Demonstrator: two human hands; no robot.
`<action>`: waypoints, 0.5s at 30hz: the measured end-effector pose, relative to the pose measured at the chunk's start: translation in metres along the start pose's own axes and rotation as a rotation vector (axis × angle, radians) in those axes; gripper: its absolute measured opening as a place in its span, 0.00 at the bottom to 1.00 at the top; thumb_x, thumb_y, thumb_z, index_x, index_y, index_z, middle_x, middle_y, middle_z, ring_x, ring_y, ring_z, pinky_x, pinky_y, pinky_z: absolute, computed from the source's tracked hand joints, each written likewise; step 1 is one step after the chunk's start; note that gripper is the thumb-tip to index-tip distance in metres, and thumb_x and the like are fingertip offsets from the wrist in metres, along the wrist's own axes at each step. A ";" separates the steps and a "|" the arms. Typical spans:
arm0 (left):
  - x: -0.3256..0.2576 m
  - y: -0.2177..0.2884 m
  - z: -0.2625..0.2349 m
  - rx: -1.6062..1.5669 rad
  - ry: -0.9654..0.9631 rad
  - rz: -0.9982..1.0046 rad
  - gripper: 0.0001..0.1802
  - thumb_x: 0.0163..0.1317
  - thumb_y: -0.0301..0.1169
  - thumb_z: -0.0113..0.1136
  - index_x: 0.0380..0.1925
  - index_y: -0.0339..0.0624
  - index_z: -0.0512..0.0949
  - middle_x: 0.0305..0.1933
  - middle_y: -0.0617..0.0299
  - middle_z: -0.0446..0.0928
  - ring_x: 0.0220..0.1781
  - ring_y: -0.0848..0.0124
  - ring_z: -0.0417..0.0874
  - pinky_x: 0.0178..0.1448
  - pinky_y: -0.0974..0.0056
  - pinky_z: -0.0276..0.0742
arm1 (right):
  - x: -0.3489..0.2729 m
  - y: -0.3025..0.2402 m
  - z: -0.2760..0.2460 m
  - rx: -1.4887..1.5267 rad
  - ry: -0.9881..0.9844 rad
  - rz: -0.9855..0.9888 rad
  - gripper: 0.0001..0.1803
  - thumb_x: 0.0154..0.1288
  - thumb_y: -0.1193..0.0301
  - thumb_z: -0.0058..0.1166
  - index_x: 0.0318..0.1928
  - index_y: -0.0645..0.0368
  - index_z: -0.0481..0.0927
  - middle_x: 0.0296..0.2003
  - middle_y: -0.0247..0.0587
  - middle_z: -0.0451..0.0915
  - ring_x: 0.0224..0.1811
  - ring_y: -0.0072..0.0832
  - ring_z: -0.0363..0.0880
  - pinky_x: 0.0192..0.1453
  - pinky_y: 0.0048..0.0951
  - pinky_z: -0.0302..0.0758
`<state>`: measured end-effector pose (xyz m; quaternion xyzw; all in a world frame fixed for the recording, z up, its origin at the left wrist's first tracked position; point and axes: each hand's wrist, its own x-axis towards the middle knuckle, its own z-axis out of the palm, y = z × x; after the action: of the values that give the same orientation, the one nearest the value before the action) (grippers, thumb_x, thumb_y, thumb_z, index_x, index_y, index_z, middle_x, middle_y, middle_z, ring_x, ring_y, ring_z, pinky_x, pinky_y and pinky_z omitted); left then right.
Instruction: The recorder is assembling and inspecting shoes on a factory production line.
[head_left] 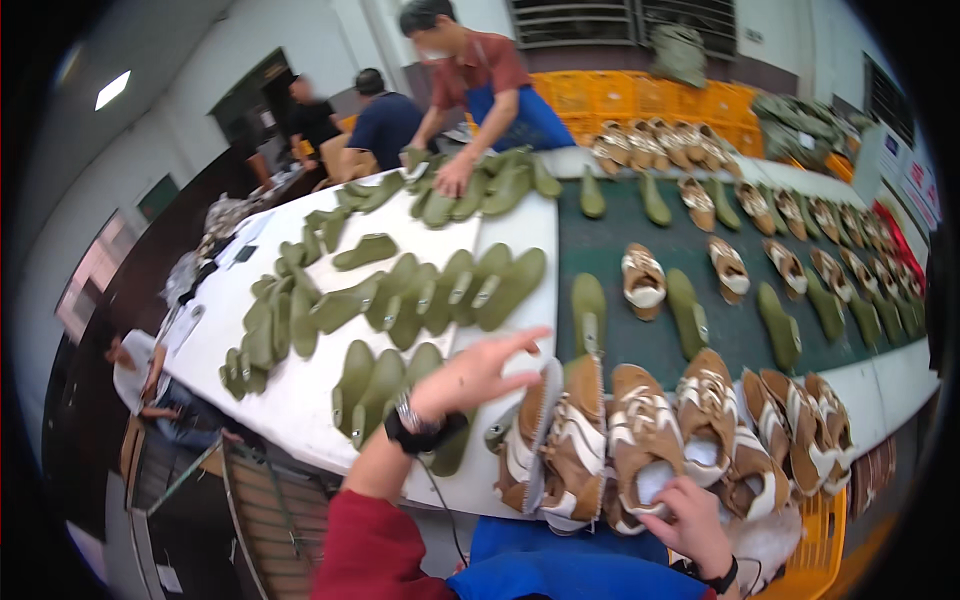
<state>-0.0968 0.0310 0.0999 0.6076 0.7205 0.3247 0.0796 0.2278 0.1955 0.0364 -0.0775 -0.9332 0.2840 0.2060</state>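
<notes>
My left hand (485, 370) reaches over the table with fingers stretched out, holding nothing. It is just above a brown-and-white shoe upper (570, 450) and near an olive-green shoe last (588, 305). Down at the table's near edge, my right hand (692, 525) has its thumb and fingers closed at the heel of another brown-and-white shoe upper (640, 425). White material shows inside that upper's opening. More uppers (700, 400) crowd around it, packed side by side. Watch-like bands circle both of my wrists.
Rows of olive-green lasts (400, 300) cover the white table (300, 410). A dark green belt (640, 345) carries lasts and uppers in rows. Opposite, a person in a blue apron (490, 80) handles lasts. Orange crates (610, 95) stand behind; another crate (815, 555) sits by my right side.
</notes>
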 end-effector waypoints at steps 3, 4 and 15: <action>-0.046 0.033 0.017 -0.168 0.106 -0.040 0.32 0.55 0.29 0.62 0.60 0.38 0.63 0.52 0.54 0.75 0.55 0.63 0.75 0.58 0.63 0.69 | 0.007 -0.005 -0.011 0.196 0.124 0.112 0.15 0.37 0.73 0.66 0.28 0.58 0.75 0.28 0.37 0.73 0.21 0.21 0.69 0.22 0.20 0.65; -0.055 0.039 0.027 -0.215 0.134 -0.075 0.36 0.54 0.29 0.62 0.63 0.40 0.59 0.55 0.54 0.72 0.57 0.63 0.73 0.59 0.61 0.68 | 0.009 -0.007 -0.012 0.253 0.163 0.137 0.15 0.36 0.73 0.65 0.25 0.58 0.72 0.27 0.36 0.72 0.22 0.20 0.66 0.25 0.18 0.62; -0.119 0.039 0.041 -1.010 0.692 -0.036 0.24 0.52 0.23 0.63 0.51 0.34 0.69 0.47 0.53 0.76 0.51 0.65 0.77 0.57 0.62 0.71 | 0.036 -0.020 0.029 1.352 -0.102 0.142 0.27 0.61 0.44 0.47 0.24 0.58 0.68 0.26 0.39 0.72 0.27 0.24 0.69 0.32 0.22 0.65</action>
<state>-0.0140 -0.0626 0.0570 0.3419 0.4716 0.8032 0.1248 0.1825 0.1742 0.0385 0.0206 -0.5517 0.8209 0.1458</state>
